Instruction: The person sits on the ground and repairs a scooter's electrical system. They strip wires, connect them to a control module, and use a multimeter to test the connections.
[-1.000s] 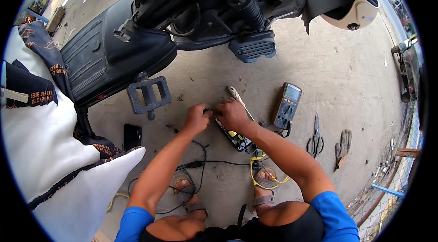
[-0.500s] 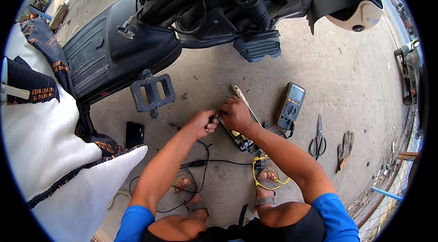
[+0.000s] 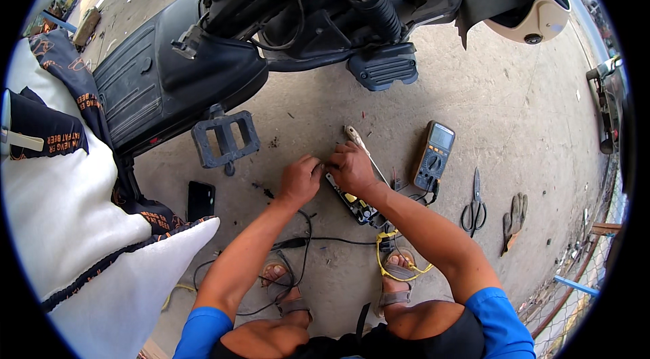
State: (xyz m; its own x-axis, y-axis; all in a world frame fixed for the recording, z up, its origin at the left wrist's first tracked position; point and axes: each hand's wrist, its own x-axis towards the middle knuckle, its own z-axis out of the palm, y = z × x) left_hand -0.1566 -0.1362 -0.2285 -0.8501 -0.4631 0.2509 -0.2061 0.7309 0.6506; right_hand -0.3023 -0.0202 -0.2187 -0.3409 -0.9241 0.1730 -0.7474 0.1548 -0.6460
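Observation:
My left hand (image 3: 301,181) is closed, fingertips meeting those of my right hand (image 3: 351,169) over the upper left end of an opened electronic device (image 3: 359,204) with a circuit board and yellow parts. My right hand is closed too; what both pinch is too small and hidden to make out. A light-coloured long item (image 3: 355,135) pokes out beyond my right hand. A multimeter (image 3: 431,156) with leads lies to the right, then black-handled scissors (image 3: 474,213) and a glove (image 3: 514,222). A black phone (image 3: 201,202) lies to the left. Black and yellow cables (image 3: 308,239) run around my feet.
A black two-wheeler (image 3: 162,81) fills the top, its pedal (image 3: 223,142) low near my hands and a cream helmet (image 3: 535,20) hanging at upper right. A white padded cover (image 3: 68,223) drapes at left. A wire-mesh fence (image 3: 562,318) is at lower right, on the concrete ground (image 3: 514,122).
My left hand has moved slightly right and up, its fingers curling back toward my right hand after showing more open. The view has shifted slightly; the objects on the ground stay put.

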